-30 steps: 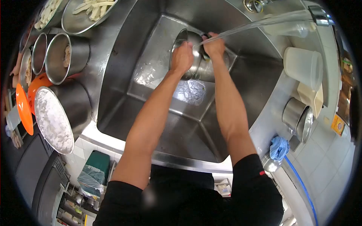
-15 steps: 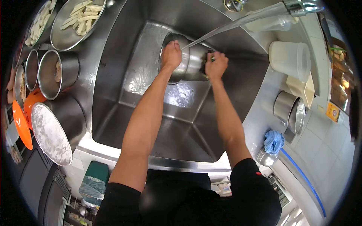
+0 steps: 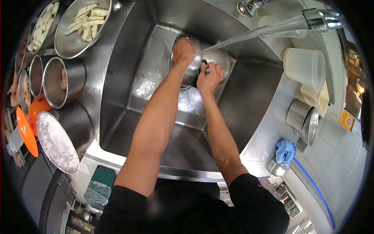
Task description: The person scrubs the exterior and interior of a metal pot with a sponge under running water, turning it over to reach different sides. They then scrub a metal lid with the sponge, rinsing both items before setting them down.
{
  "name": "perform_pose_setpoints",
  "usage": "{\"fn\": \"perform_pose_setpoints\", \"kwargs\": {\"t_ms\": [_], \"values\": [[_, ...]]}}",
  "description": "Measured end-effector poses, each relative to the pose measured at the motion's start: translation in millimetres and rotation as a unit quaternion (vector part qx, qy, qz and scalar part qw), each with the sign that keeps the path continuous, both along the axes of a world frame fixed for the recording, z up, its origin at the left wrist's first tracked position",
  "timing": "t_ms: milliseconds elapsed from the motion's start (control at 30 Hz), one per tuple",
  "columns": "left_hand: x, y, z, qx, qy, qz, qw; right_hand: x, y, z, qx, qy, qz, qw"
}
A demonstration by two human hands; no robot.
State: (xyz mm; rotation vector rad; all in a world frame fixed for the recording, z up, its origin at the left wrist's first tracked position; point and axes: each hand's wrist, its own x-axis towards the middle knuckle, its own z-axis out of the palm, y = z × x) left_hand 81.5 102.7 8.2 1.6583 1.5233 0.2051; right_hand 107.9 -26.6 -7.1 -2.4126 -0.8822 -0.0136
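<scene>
A tall stainless-steel pot [image 3: 221, 60] lies on its side in the sink [image 3: 156, 144], its mouth toward the left. My left hand [image 3: 184, 50] is closed over the pot near its rim. My right hand [image 3: 210, 80] presses a dark scrubbing pad [image 3: 204, 67] with a bit of green against the pot's outer wall; fingers partly hide the pad. Water runs from the faucet [image 3: 323, 20] in a slanting stream and strikes the pot close to my left hand.
Left of the sink stand a bowl of pale cut strips [image 3: 87, 25], steel pots [image 3: 64, 82], an orange lid [image 3: 26, 132] and a white-powdered round pan [image 3: 57, 142]. On the right are a translucent tub [image 3: 304, 66], stacked steel pots [image 3: 298, 117] and a blue cloth [image 3: 285, 151].
My right hand has moved left along the pot from its base end toward its middle, with the pad in it. My left hand stays near the rim. The whole view has shifted slightly.
</scene>
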Motion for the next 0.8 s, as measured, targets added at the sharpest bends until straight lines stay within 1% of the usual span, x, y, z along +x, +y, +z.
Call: {"fn": "perform_pose_setpoints", "kwargs": {"t_ms": [33, 67, 133, 167, 200, 233, 267, 333, 400, 433, 500, 533, 600, 633, 700, 733, 767, 800], "values": [[-2.0, -0.5, 1.2, 0.0, 0.002, -0.003, 1.0, 4.1, 6.3, 0.1, -0.018, -0.005, -0.016, 1.0], [-5.0, -2.7, 2.3, 0.006, -0.001, -0.019, 1.0, 19.9, 20.6, -0.5, -0.013, 0.009, 0.004, 1.0], [-11.6, -12.5, 3.1, 0.011, -0.007, -0.037, 0.999, 46.0, 49.2, 2.2, -0.088, -0.01, 0.042, 0.995], [-15.9, -17.6, 1.8, 0.015, -0.016, -0.034, 0.999, 59.6, 58.4, -1.9, -0.087, -0.014, 0.039, 0.995], [-17.8, -19.7, -1.1, 0.021, -0.025, -0.033, 0.999, 72.3, 66.5, -5.6, -0.113, -0.012, 0.097, 0.989], [-19.0, -22.4, -5.9, 0.022, -0.028, -0.041, 0.999, 79.6, 65.8, -7.9, -0.14, -0.008, 0.153, 0.978], [-21.5, -27.1, -10.5, 0.017, -0.027, -0.036, 0.999, 86.3, 55.4, -8.3, -0.141, -0.009, 0.147, 0.979], [-18.3, -19.7, -16.0, 0.017, -0.034, -0.025, 0.999, 114.0, 42.0, -10.8, -0.112, 0.009, 0.172, 0.979], [-15.2, -13.8, -19.4, 0.019, -0.032, -0.031, 0.999, 123.3, 7.7, -15.9, -0.106, -0.061, 0.081, 0.989], [-12.3, -11.6, -20.5, 0.021, -0.028, -0.035, 0.999, 115.8, -3.5, -15.3, -0.108, -0.064, 0.086, 0.988], [-10.9, -13.7, -20.5, 0.015, -0.02, -0.033, 0.999, 98.3, -27.9, -17.4, -0.083, -0.095, 0.133, 0.983], [-10.3, -10.9, -18.5, 0.016, -0.01, -0.031, 0.999, 104.4, -24.1, -19.3, -0.082, -0.095, 0.135, 0.983], [-12.3, -12.6, -14.1, 0.0, -0.002, -0.029, 1.0, 112.0, -20.3, -18.1, -0.095, -0.062, -0.032, 0.993], [-10.3, -11.6, -10.7, -0.013, 0.0, -0.025, 1.0, 103.6, -22.0, -17.2, -0.092, -0.062, -0.036, 0.993], [-8.2, -10.2, -8.4, -0.013, -0.008, -0.014, 1.0, 83.3, -24.3, -20.3, -0.068, -0.117, 0.11, 0.985], [-10.7, -13.6, -10.4, -0.02, -0.012, -0.001, 1.0, 87.1, -29.4, -19.3, -0.074, -0.112, 0.139, 0.981], [-14.3, -18.8, -12.4, -0.024, -0.006, -0.002, 1.0, 94.2, -33.4, -17.5, -0.077, -0.106, 0.138, 0.982], [-15.0, -20.0, -11.3, -0.026, -0.001, -0.004, 1.0, 107.7, -28.3, -14.3, -0.119, -0.072, 0.042, 0.989]]}}
